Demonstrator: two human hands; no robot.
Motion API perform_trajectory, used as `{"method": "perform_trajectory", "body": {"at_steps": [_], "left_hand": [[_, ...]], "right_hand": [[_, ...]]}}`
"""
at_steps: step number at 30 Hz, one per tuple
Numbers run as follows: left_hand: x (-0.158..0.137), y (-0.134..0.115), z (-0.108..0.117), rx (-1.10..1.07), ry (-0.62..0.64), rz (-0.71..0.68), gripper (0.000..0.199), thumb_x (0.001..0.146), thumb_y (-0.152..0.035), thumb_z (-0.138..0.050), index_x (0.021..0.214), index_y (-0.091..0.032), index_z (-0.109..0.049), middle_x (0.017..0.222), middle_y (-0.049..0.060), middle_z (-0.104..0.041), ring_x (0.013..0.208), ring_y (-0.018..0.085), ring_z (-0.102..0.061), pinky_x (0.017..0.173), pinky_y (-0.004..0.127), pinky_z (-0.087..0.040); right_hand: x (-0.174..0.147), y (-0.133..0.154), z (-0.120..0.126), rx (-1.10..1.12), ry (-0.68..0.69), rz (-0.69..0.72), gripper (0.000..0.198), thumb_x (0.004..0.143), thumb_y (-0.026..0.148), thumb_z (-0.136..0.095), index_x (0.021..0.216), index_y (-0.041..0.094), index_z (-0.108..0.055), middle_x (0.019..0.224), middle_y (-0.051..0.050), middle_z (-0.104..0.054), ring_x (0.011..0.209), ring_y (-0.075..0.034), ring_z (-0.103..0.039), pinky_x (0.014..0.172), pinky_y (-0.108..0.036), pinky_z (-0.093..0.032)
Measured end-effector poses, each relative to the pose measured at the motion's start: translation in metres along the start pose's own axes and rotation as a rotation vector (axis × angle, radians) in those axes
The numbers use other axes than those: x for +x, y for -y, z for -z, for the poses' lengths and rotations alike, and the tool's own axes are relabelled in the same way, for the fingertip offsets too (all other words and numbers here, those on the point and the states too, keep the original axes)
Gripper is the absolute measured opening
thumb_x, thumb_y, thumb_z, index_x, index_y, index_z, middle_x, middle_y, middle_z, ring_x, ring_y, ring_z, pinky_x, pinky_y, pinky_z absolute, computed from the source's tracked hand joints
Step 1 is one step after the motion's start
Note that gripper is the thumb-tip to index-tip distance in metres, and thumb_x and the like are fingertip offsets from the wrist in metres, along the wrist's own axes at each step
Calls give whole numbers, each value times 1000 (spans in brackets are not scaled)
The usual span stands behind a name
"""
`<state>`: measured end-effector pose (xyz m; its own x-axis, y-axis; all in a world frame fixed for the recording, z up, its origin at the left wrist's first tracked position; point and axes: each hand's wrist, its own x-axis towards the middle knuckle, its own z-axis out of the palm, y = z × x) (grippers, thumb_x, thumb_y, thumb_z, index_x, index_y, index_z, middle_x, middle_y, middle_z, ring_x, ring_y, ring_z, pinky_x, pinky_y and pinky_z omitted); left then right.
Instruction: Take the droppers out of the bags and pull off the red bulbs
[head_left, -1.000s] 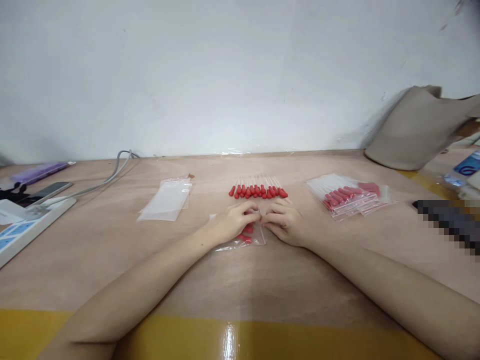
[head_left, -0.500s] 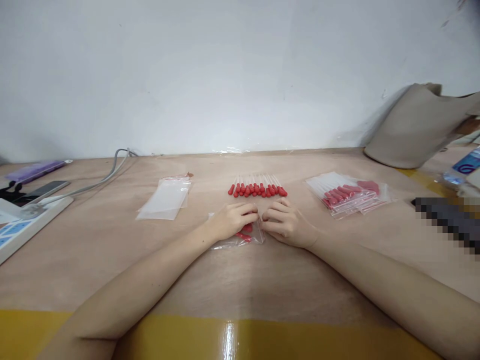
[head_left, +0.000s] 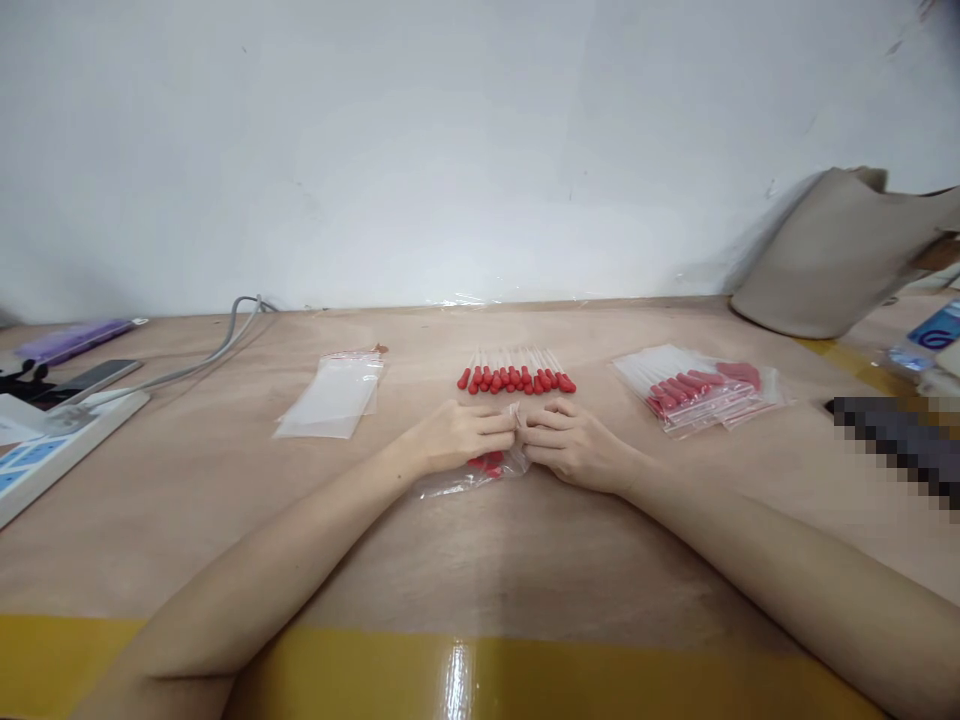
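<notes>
My left hand (head_left: 469,438) is closed on the upper part of a clear zip bag (head_left: 450,486). Inside that bag red rubber bulbs (head_left: 491,462) show, partly covered by the hand. My right hand (head_left: 574,447) pinches the bag's right-hand edge, its fingertips close against those of the left. Just beyond both hands lies a row of droppers (head_left: 516,380), red bulbs toward me and thin clear stems pointing at the wall. To the right, filled zip bags of droppers (head_left: 686,388) overlap one another. Flat, unfilled zip bags (head_left: 330,396) are stacked on the left.
A white power strip (head_left: 67,455) with a grey cable (head_left: 202,362) lies at the left, by a phone (head_left: 97,378) and a purple packet (head_left: 75,342). A grey-beige container (head_left: 825,260) stands at the back right against the wall. A dark blurred-out object (head_left: 892,440) lies at the right.
The bag's edge has been lifted slightly between my fingertips. My left hand has turned a little and covers more of the bag; the right hand has shifted slightly left.
</notes>
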<state>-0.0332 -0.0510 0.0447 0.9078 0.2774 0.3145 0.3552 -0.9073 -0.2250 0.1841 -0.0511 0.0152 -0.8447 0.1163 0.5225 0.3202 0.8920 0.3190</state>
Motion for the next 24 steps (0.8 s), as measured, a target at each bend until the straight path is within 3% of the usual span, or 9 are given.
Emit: {"method": "perform_trajectory", "body": {"at_steps": [3, 6, 8, 10, 13, 16, 19, 24], "left_hand": [[-2, 10, 17, 128, -18, -54, 25, 92, -13, -31, 91, -17, -56, 103, 4, -61, 79, 12, -55, 66, 24, -40], [-3, 14, 28, 221, -41, -71, 23, 91, -11, -33, 96, -17, -55, 104, 4, -61, 79, 12, -57, 66, 23, -42], [-2, 11, 29, 202, -18, -50, 25, 91, -9, -32, 95, -17, -55, 103, 4, -61, 78, 11, -58, 66, 22, -43], [-2, 7, 26, 110, 16, 11, 28, 91, -10, -29, 98, -18, -55, 101, 5, -61, 82, 12, -59, 70, 22, -44], [-8, 2, 17, -93, 1, 201, 25, 92, -22, -36, 112, -18, -50, 106, 7, -60, 93, 15, -58, 79, 26, -46], [-22, 1, 7, -268, -13, 330, 43, 88, -34, -45, 127, -17, -37, 121, 11, -52, 111, 21, -50, 93, 35, -42], [-36, 1, -2, -393, 1, 364, 56, 85, -36, -49, 134, -18, -27, 132, 13, -43, 120, 23, -42, 99, 40, -37], [-38, -2, -14, -514, -39, 478, 59, 83, -37, -52, 134, -20, -26, 135, 12, -40, 122, 24, -41, 100, 40, -36]], "right_hand": [[-1, -1, 2, 89, 45, -78, 24, 90, 15, -37, 77, 18, -57, 81, -3, -62, 82, -15, -50, 71, -31, -32], [-1, 1, 9, 286, 78, -281, 13, 84, 25, -49, 80, 17, -59, 78, -5, -62, 78, -17, -50, 70, -31, -36], [-1, 3, 11, 464, 79, -438, 16, 82, 28, -53, 92, 17, -60, 84, -6, -62, 82, -17, -52, 73, -31, -40], [-2, 4, 9, 617, 61, -566, 23, 84, 26, -49, 103, 19, -59, 91, -5, -62, 87, -17, -54, 76, -31, -43], [-3, 6, -2, 764, -16, -695, 26, 83, 25, -48, 105, 21, -61, 90, -4, -64, 85, -17, -57, 76, -31, -46], [0, 7, -11, 928, -57, -775, 26, 77, 24, -55, 101, 20, -63, 85, -3, -66, 77, -15, -60, 72, -29, -48], [6, 7, -14, 1106, 1, -872, 27, 71, 27, -63, 97, 19, -63, 80, -1, -66, 72, -15, -60, 67, -27, -47], [11, 5, -15, 1002, 93, -901, 32, 62, 37, -71, 85, 18, -63, 67, 3, -58, 62, -12, -52, 58, -24, -41]]}}
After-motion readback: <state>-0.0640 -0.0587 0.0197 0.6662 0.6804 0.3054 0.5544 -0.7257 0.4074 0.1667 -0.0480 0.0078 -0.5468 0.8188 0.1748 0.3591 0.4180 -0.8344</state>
